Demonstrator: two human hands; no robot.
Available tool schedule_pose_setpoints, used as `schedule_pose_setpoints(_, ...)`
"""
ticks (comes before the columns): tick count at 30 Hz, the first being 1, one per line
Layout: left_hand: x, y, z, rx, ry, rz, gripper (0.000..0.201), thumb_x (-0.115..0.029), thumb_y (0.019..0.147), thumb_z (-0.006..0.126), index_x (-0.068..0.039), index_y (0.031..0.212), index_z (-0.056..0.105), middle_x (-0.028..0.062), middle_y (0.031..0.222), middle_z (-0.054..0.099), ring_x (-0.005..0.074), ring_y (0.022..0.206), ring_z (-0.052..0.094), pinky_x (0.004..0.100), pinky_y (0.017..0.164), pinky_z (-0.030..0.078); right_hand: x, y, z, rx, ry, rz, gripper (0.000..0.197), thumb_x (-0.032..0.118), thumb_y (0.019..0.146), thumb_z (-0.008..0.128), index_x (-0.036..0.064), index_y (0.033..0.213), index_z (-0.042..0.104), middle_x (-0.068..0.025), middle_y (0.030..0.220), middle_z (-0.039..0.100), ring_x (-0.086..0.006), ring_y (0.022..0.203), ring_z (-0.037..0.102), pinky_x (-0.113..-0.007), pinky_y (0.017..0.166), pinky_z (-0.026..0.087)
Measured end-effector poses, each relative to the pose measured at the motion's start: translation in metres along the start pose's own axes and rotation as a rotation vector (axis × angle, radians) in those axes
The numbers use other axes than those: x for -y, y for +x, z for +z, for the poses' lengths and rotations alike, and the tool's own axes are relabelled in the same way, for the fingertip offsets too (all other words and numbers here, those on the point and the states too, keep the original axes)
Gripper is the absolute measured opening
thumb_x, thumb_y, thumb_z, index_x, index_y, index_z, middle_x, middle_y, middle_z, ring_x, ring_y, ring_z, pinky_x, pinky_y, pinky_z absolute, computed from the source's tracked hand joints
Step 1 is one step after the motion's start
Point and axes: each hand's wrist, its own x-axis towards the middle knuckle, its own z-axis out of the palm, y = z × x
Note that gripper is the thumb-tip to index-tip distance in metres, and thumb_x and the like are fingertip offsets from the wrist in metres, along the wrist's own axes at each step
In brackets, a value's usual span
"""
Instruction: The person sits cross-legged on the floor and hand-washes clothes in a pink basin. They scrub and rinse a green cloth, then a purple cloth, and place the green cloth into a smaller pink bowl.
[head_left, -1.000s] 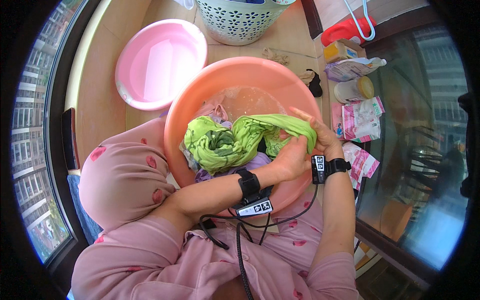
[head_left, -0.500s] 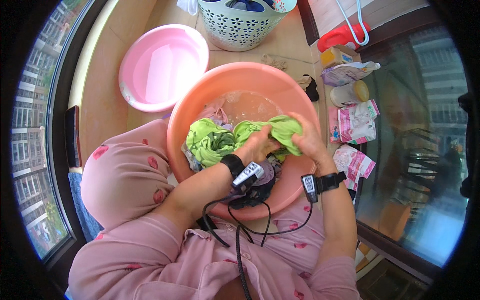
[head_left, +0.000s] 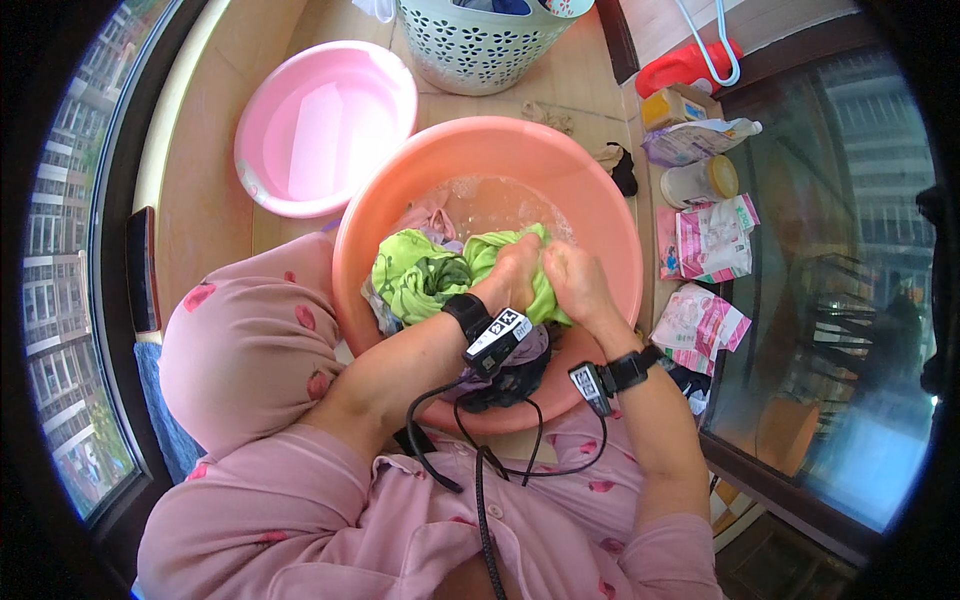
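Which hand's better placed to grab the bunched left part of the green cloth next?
Left, probably: the left hand is beside that part of the green cloth; the right hand is farther right. Both appear closed on the cloth, so left would likely need to regrip.

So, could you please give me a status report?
Left hand and right hand: grips closed on green patterned cloth. Cloth bunched in orange basin. Black cables hang nearby, apparently not blocking.

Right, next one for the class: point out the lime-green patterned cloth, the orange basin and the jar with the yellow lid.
Lime-green patterned cloth (head_left: 420, 278): head view, on its bunched left part.
Orange basin (head_left: 608, 220): head view, on its right inner wall.
Jar (head_left: 686, 186): head view, on its pale body.
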Motion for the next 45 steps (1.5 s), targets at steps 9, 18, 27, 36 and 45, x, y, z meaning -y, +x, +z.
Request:
schedule_pose_setpoints(9,-0.007,-0.044,0.022,-0.298,0.256,0.193,0.035,-0.028,0.099,0.046,0.003,0.111,0.054,0.018,0.099,0.064,0.0316,0.079,0.063,0.0475,0.069,0.053,-0.008,0.006,0.021,-0.106,0.013,0.028,0.028,0.025,0.095,0.049,0.0015,0.085,0.061,-0.026,0.08,0.062,-0.0457,0.079,0.061,-0.052,0.069,0.046)
schedule_pose_setpoints(18,0.009,-0.062,0.044,-0.436,0.335,0.204,0.042,-0.031,0.1,0.048,0.009,0.111,0.057,0.0202,0.103,0.064,0.0305,0.088,0.061,0.0458,0.075,0.05,-0.019,0.012,0.019,-0.215,-0.129,0.253,0.024,0.024,0.095,0.049,0.0039,0.088,0.058,-0.0256,0.082,0.064,-0.0468,0.079,0.061,-0.055,0.068,0.045)
schedule_pose_setpoints(27,-0.002,-0.03,0.008,-0.225,0.123,0.14,0.041,-0.034,0.102,0.048,0.004,0.112,0.058,0.0185,0.107,0.063,0.0288,0.089,0.061,0.0454,0.077,0.049,-0.001,-0.017,0.022,-0.113,-0.005,-0.061,0.013,0.014,0.094,0.049,0.0023,0.091,0.055,-0.0246,0.082,0.06,-0.0426,0.078,0.061,-0.048,0.069,0.047)
schedule_pose_setpoints(36,0.012,-0.077,0.069,-0.241,0.402,0.283,0.037,-0.027,0.095,0.05,0.006,0.112,0.055,0.0176,0.098,0.063,0.0309,0.08,0.062,0.0488,0.068,0.052,-0.09,0.007,0.009,-0.126,0.183,0.191,0.027,0.022,0.1,0.047,0.0035,0.096,0.065,-0.0168,0.084,0.064,-0.0208,0.08,0.064,-0.038,0.071,0.049)
schedule_pose_setpoints(45,-0.038,-0.126,0.102,0.298,0.308,0.309,0.052,-0.039,0.096,0.056,0.007,0.121,0.054,0.0172,0.112,0.061,0.0254,0.096,0.06,0.043,0.079,0.051,-0.025,-0.028,-0.068,0.119,1.04,0.072,0.043,0.032,0.103,0.049,0.0028,0.133,0.055,-0.0035,0.122,0.062,-0.0156,0.114,0.057,-0.032,0.099,0.044)
